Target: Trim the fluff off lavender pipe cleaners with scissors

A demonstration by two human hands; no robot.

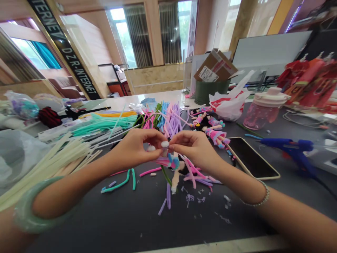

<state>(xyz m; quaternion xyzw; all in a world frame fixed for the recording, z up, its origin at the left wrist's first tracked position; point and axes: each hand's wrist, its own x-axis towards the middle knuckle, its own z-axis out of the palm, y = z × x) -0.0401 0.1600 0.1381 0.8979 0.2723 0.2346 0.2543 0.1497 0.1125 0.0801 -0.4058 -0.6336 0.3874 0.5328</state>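
Above the middle of the dark table, my left hand (138,147) pinches a small white round-topped piece (164,144) whose kind I cannot make out. From the other side, the thumb and fingertips of my right hand (196,149) close in against the same piece. Just below my fingers lies a partly hidden pipe-cleaner doll (173,162) in pink, blue and black. Cut pink pipe cleaners (150,172) and teal pipe cleaners (122,185) are scattered around it. Purple pieces (169,196) rest nearer to me.
Cream pipe-cleaner bundles (60,154) and teal ones (105,123) lie left; purple stems (175,121) stand behind. Finished dolls (216,135), a phone (252,158), a blue glue gun (292,149), a pink jar (263,112) and a plastic bag (231,102) occupy the right.
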